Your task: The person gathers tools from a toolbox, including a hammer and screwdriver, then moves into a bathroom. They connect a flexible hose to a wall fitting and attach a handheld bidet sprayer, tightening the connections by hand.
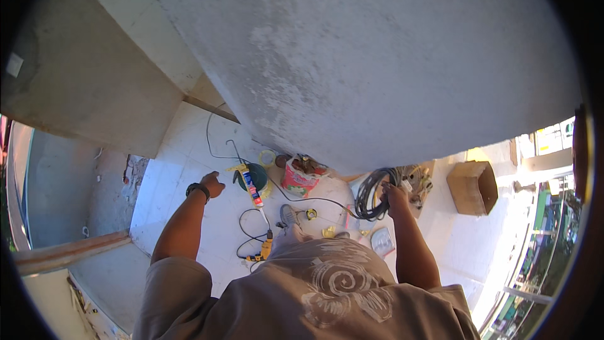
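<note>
My right hand (395, 198) is closed around one side of a coil of black cable (367, 196), held above the floor. A length of the cable (308, 199) trails left from the coil. My left hand (213, 184), with a dark band at the wrist, reaches forward with curled fingers; whatever may be inside them is hidden. Just right of it is a caulking gun (251, 184) with a blue, white and red tube, over a dark green round thing (257, 175). Below that, a yellow corded power tool (264, 248) lies near my feet.
A pink and white sack (299, 178) stands ahead, under the big grey wall (377, 63). On the right are a pile of mixed items (418, 184) and an open cardboard box (469, 187). A tape roll (311, 214) sits by my shoe (289, 215). Railing bars (528, 294) edge the far right.
</note>
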Motion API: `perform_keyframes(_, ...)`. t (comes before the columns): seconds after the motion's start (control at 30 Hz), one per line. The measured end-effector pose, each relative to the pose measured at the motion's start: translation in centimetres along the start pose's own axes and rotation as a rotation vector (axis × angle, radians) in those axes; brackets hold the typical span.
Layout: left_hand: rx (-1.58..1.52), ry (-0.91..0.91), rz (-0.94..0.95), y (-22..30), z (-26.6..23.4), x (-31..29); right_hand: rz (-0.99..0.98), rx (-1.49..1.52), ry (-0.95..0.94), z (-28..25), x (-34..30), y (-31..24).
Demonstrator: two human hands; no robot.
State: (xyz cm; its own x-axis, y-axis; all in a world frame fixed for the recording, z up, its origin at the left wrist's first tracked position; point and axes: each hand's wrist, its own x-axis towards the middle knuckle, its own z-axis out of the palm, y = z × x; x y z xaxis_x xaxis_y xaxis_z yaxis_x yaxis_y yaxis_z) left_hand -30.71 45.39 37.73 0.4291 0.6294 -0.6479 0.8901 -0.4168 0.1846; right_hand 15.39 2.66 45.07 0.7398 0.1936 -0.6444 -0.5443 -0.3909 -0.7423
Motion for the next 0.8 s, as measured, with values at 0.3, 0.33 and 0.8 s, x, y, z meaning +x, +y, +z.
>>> perform_keyframes(0.3, -0.373, -0.076, 1.013, 35.1, 10.1, -10.0, 0.116, 0.209, -0.1, 0.3, -1.9, -2.3)
perform_keyframes(0.33, -0.359, -0.136, 0.969, 36.6, 10.7, -10.2, 0.108, 0.213, -0.117, 0.1, -2.1, -2.6)
perform_keyframes(0.8, -0.376, -0.102, 0.521, 42.6, 21.5, -11.4, -0.037, 0.251, -0.312, -4.5, -1.2, -3.9)
